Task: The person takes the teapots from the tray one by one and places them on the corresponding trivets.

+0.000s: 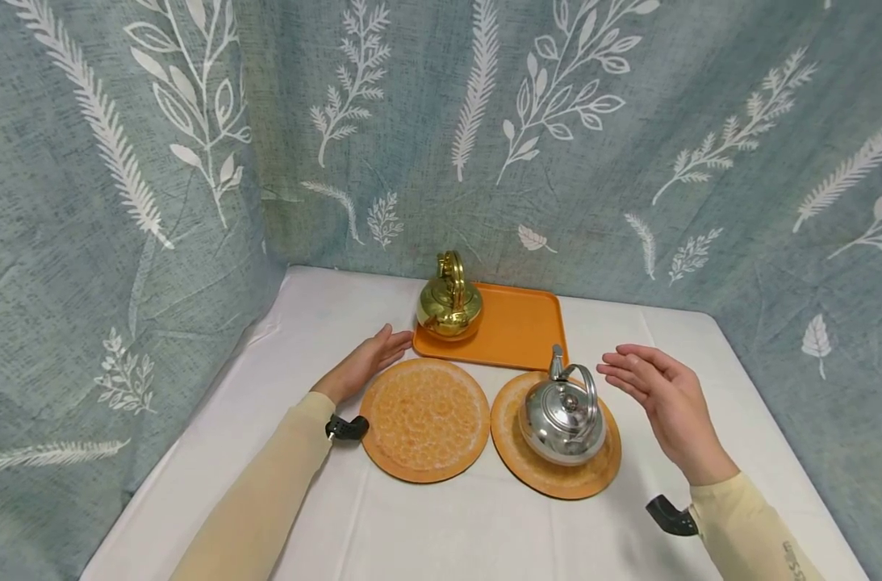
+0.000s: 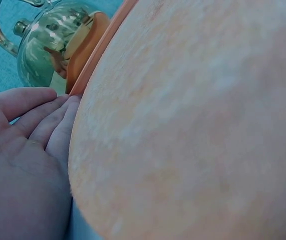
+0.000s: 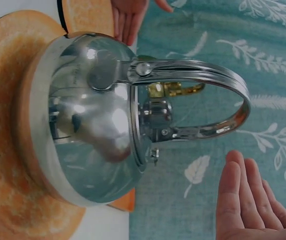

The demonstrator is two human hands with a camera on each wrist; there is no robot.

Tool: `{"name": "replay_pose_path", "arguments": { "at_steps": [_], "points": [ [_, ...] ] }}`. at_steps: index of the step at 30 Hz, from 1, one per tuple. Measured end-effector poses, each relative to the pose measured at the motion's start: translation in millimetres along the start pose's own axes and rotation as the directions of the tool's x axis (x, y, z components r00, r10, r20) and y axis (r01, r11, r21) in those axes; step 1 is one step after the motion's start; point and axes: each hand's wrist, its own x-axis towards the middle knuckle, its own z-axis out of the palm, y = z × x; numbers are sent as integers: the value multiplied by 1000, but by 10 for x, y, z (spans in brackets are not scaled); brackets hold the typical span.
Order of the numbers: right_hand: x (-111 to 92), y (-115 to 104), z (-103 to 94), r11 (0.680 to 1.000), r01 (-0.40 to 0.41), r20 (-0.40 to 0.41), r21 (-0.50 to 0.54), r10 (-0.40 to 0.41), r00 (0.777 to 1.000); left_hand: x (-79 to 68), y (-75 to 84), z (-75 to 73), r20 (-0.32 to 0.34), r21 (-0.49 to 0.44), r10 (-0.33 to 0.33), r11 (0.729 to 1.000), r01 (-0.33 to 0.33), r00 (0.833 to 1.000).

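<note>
A silver kettle (image 1: 562, 424) stands upright on the right round placemat (image 1: 509, 436), its spout toward the back. My right hand (image 1: 662, 399) is held to the right of that kettle with fingers straight, apart from it and holding nothing. In the right wrist view the silver kettle (image 3: 92, 120) fills the middle, and the fingers (image 3: 229, 195) show below its handle. My left hand (image 1: 364, 363) lies with straight fingers by the near left corner of the orange tray (image 1: 520, 327), next to the left round placemat (image 1: 426, 420). On the tray's left end sits a gold kettle (image 1: 449, 307).
A white cloth (image 1: 448, 532) covers the table. Blue-green curtains (image 1: 426, 210) with white leaf prints hang close behind it and at both sides. Each wrist carries a black camera mount (image 1: 673, 516).
</note>
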Motion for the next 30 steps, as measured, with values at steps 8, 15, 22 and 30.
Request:
{"name": "replay_pose_path", "arguments": {
  "at_steps": [8,15,22,30],
  "points": [
    [54,-38,37,1000,7,13,10,-7,1000,-22,-11,-11,4,5,12,1000,-12,1000],
    [142,-109,63,1000,-3,31,15,2,1000,-35,-11,-8,6,-5,19,1000,-18,1000],
    [240,-177,110,1000,-2,49,10,2,999,-36,-4,5,2,-7,16,1000,-16,1000],
    [322,-228,172,999,-4,66,34,1,998,-16,-2,8,6,-15,21,1000,-21,1000]
  ]
}}
